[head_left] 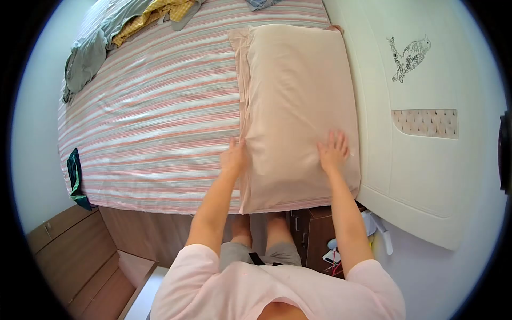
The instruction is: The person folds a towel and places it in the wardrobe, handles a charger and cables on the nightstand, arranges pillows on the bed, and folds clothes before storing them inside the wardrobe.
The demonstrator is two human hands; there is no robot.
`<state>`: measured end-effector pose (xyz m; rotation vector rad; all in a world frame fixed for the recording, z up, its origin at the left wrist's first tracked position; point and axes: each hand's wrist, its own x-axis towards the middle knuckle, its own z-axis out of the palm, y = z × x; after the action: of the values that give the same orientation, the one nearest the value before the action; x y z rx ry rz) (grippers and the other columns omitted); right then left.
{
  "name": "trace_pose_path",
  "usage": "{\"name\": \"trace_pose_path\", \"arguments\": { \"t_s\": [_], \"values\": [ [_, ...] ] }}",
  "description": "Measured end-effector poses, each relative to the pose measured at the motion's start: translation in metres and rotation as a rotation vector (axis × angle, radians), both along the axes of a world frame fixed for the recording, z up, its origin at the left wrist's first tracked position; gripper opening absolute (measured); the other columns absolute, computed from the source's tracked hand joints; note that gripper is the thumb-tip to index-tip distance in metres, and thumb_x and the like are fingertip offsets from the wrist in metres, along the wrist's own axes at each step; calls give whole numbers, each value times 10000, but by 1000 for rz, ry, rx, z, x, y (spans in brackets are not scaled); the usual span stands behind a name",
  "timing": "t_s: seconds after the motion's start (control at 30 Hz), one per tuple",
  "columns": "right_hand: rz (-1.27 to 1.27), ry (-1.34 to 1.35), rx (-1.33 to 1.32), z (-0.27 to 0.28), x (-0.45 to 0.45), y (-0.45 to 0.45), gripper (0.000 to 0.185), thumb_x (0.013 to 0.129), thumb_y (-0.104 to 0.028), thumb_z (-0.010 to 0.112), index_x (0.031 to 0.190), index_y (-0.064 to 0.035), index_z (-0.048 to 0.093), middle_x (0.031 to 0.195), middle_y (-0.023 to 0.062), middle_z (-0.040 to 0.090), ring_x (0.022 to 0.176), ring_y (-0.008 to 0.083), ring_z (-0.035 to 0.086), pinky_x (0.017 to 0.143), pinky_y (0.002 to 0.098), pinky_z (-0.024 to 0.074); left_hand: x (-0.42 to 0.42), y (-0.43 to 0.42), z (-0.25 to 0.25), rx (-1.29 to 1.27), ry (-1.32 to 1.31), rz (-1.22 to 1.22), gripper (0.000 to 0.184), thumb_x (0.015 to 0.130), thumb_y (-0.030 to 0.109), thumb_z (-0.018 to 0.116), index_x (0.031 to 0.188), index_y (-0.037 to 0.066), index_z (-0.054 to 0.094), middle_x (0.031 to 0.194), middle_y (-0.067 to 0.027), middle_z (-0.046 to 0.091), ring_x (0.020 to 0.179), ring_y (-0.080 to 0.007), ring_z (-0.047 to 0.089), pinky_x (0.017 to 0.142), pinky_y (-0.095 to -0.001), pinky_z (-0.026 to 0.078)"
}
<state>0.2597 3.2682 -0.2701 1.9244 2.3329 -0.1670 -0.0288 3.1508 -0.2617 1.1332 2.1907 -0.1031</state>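
A large pale pink pillow (pixel 298 106) lies on the striped bedsheet (pixel 160 128), close to the headboard. My left hand (pixel 233 158) rests at the pillow's left edge, its fingers pointing away from me and partly apart, touching the loose fabric border there. On the lower right part of the pillow lies my right hand (pixel 334 151), palm down with its fingers spread. Neither hand shows anything held in it.
The white headboard (pixel 416 176) stands along the right. Grey and yellow cloths (pixel 90 58) lie at the upper left, a dark green cloth (pixel 78 178) at the left edge. Below right is a brown bedside cabinet (pixel 319 234) with small items; wooden drawers (pixel 80 261) stand lower left.
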Motion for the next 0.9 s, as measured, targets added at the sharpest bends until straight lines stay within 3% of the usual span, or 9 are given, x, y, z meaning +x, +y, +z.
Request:
{"name": "trace_pose_path", "arguments": {
  "t_s": [0.13,0.2,0.27,0.37,0.47,0.6,0.67,0.8,0.9],
  "values": [
    [-114,5,-79,22,6,8,638,820,-454,477,1363,-186,279,1424,180,166,1309,358,142,1032,519,114,-37,-3,-7,125,25,102,429,751,305,535,1106,64,523,1149,-179,518,929,-314,580,773,-424,463],
    [-61,239,41,6,-8,21,646,816,-451,486,1368,-196,268,1430,178,149,1321,351,98,1033,530,87,-45,24,-15,122,-4,186,426,745,304,544,1076,35,537,1066,-173,578,919,-312,584,758,-427,466],
    [9,209,2,18,-45,35,650,817,-450,487,1370,-192,265,1432,178,139,1324,352,84,1034,530,79,-47,48,-41,244,-167,434,385,725,289,556,1000,18,570,815,-133,643,797,-271,619,661,-389,481],
    [91,164,-85,17,-64,49,666,831,-474,450,1384,-179,220,1440,178,97,1327,353,52,1036,530,56,-38,90,-11,172,-323,672,351,710,271,551,958,25,584,716,-103,631,647,-226,618,577,-343,474],
    [111,140,-132,7,-64,56,686,848,-507,398,1399,-173,164,1448,174,50,1331,349,23,1036,527,31,-42,113,-26,250,-358,856,303,705,261,547,889,25,598,656,-86,607,542,-183,590,514,-307,453],
    [104,142,-194,4,-62,60,699,852,-522,375,1406,-179,121,1453,165,22,1335,337,12,1037,523,18,-60,124,-51,304,-342,888,293,703,271,551,874,40,607,672,-99,621,596,-223,600,562,-330,457],
    [105,166,-177,0,-61,60,698,846,-525,386,1401,-178,146,1451,167,35,1335,335,17,1039,521,16,-85,114,-90,325,-37,781,292,703,286,551,880,64,620,685,-109,628,657,-265,599,615,-353,455],
    [106,193,-188,-4,-60,62,702,841,-533,391,1399,-175,161,1449,171,53,1334,338,24,1043,515,18,-103,109,-60,360,0,743,272,725,275,545,867,56,625,757,-122,637,696,-276,603,649,-362,459],
    [121,173,-162,-11,-60,63,709,842,-540,385,1402,-178,145,1448,173,57,1333,342,27,1040,522,20,-95,98,-53,455,-272,953,286,730,261,575,888,24,604,773,-112,631,712,-249,603,653,-349,458]
  ]
}}
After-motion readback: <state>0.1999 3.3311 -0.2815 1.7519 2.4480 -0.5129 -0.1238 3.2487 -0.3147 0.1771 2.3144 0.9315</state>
